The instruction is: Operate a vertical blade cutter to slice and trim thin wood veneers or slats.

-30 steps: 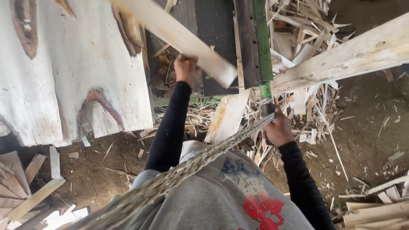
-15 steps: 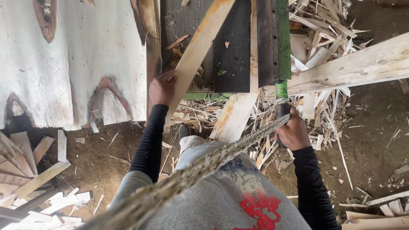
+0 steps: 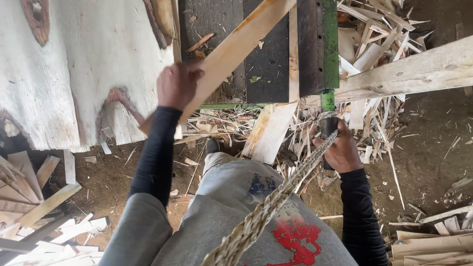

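— What have my hands got right now?

— My left hand (image 3: 176, 84) is closed round a pale wooden slat (image 3: 231, 51), gripping it near its lower end. The slat slants up and to the right, lying across the dark bench top (image 3: 268, 64).

— And the right?

— My right hand (image 3: 341, 150) is clenched on the dark handle (image 3: 327, 129) below the green lever (image 3: 329, 44), which runs along the right edge of the bench. A braided rope (image 3: 281, 197) crosses in front of that wrist.

— What's around me?

— A big white slab (image 3: 69, 64) sits left of the bench, a rough beam (image 3: 414, 71) slants off to the right, and split offcuts (image 3: 374, 39) litter the dirt floor (image 3: 433, 143).
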